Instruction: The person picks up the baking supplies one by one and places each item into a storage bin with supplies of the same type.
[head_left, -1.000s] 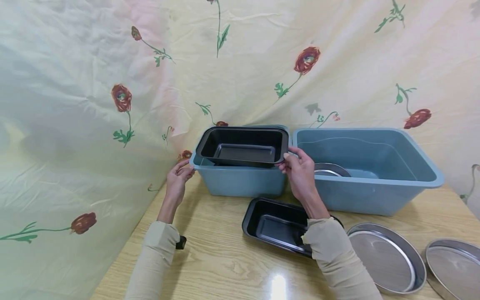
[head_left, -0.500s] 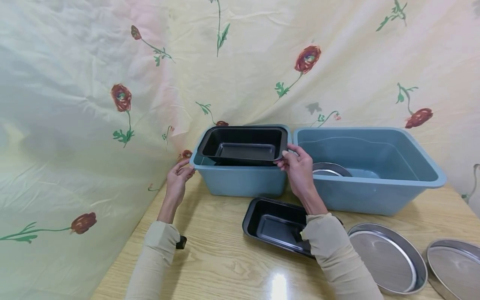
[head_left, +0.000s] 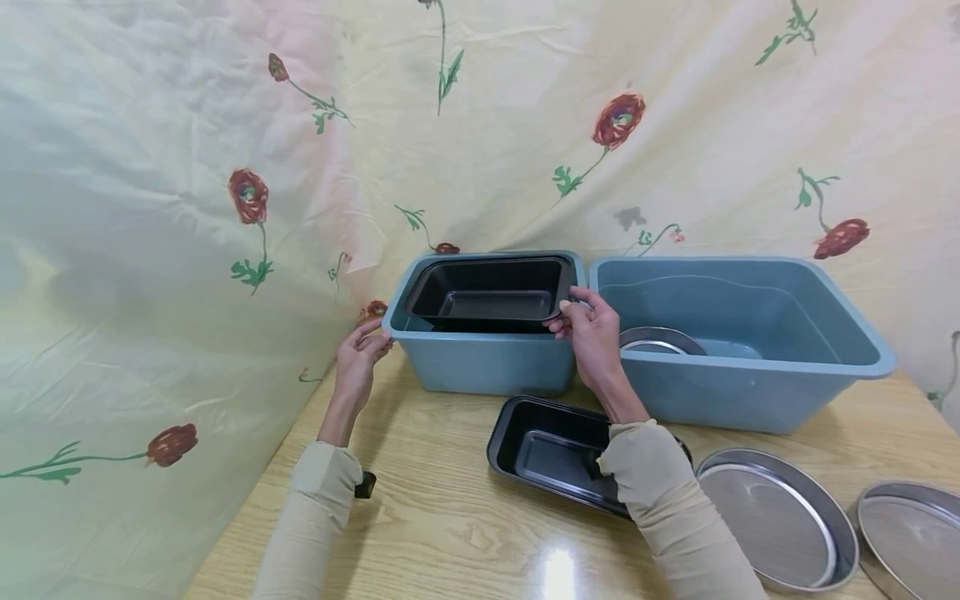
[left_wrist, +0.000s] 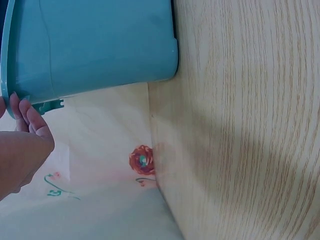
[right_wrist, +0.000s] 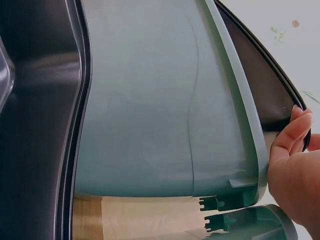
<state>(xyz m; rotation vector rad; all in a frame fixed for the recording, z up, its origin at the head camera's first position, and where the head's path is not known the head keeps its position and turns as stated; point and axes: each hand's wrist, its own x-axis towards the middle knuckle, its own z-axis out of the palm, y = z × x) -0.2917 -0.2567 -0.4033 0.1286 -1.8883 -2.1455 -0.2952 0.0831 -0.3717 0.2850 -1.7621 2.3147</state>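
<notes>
A black loaf pan (head_left: 495,303) is partly inside the left blue plastic bin (head_left: 487,363), its base below the bin's front rim. My right hand (head_left: 597,337) pinches the pan's right front corner between thumb and fingers; the right wrist view shows the same grip on the dark rim (right_wrist: 280,62). At the bin's left front corner, my left hand (head_left: 356,362) holds the bin rim, thumb and fingers around it, as in the left wrist view (left_wrist: 27,120). Something dark lies beneath the pan inside the bin, mostly hidden.
A second black loaf pan (head_left: 551,458) lies on the wooden table (head_left: 420,533), partly under my right forearm. The right blue bin (head_left: 720,392) holds a round metal pan (head_left: 660,340). Two round pans, one nearer (head_left: 772,521) and one farther right (head_left: 911,533), lie at the right.
The loaf pan has sunk lower into the left bin, and my right hand has moved slightly left with it. My left hand stays on the bin rim.
</notes>
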